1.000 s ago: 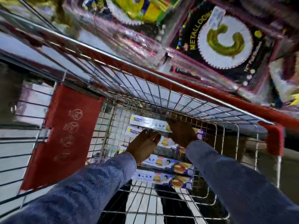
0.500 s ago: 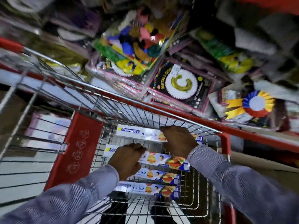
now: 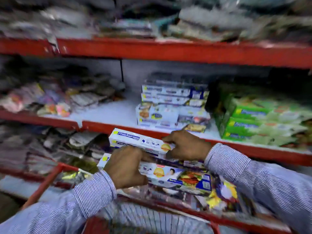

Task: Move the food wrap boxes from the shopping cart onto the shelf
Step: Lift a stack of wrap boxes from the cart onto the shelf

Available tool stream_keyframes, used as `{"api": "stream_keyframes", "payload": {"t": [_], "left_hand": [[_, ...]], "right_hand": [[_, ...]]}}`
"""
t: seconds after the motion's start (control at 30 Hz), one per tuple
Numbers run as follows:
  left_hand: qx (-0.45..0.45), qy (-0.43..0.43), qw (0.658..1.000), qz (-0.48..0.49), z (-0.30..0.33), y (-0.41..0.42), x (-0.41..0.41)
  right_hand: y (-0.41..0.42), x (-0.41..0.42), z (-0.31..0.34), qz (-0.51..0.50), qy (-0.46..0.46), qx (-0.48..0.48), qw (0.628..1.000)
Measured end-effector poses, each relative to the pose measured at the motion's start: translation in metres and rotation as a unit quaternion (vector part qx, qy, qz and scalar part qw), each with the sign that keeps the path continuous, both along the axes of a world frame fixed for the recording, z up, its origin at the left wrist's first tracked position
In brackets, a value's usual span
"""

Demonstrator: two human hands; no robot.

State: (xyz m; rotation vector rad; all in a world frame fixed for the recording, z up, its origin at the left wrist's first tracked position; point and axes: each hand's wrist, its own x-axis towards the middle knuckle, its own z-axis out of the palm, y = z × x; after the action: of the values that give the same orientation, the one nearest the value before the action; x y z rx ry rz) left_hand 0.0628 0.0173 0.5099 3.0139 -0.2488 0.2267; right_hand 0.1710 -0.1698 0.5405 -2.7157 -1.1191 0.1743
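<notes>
I hold two white-and-blue food wrap boxes above the red-rimmed shopping cart [image 3: 177, 211]. My right hand [image 3: 187, 146] grips the right end of the upper food wrap box [image 3: 135, 140], just below the red edge of the middle shelf [image 3: 108, 114]. My left hand [image 3: 126, 168] grips the lower food wrap box [image 3: 175, 176], covering its left part. A stack of the same kind of food wrap boxes [image 3: 172, 102] stands on that shelf, right of its bare white patch. The picture is blurred by motion.
Green boxes [image 3: 263, 120] fill the middle shelf to the right of the stack. Mixed packets [image 3: 55, 97] lie at its left. Another red shelf [image 3: 168, 51] with bagged goods runs above. Party packets [image 3: 222, 196] hang on the lower level behind the cart.
Both hands have lifted two boxes out of the cart's basket, up to the edge of the middle shelf. My view has swung up from the cart to the shelves.
</notes>
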Motion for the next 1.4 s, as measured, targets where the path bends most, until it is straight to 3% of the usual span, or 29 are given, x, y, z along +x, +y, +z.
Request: {"api": "stream_keyframes", "payload": {"t": [0.17, 0.33, 0.8, 1.1, 1.4], "left_hand": [[-0.025, -0.043, 0.999, -0.021, 0.063, 0.006, 0.04], [-0.038, -0.048, 0.998, -0.005, 0.092, 0.003, 0.083], [-0.079, -0.028, 0.996, -0.036, 0.084, 0.016, 0.164], [-0.079, -0.026, 0.996, -0.021, 0.079, 0.015, 0.19], [-0.099, -0.048, 0.994, -0.004, 0.091, 0.012, 0.233]], "right_hand": [[-0.011, 0.023, 0.068, -0.052, -0.043, 0.033, 0.997], [-0.01, 0.071, 0.095, -0.093, -0.064, 0.048, 0.992], [0.02, 0.196, 0.062, -0.14, -0.035, 0.025, 0.989], [0.015, 0.207, 0.054, -0.165, -0.115, 0.088, 0.976], [0.001, 0.198, 0.079, -0.11, -0.073, 0.087, 0.987]]}}
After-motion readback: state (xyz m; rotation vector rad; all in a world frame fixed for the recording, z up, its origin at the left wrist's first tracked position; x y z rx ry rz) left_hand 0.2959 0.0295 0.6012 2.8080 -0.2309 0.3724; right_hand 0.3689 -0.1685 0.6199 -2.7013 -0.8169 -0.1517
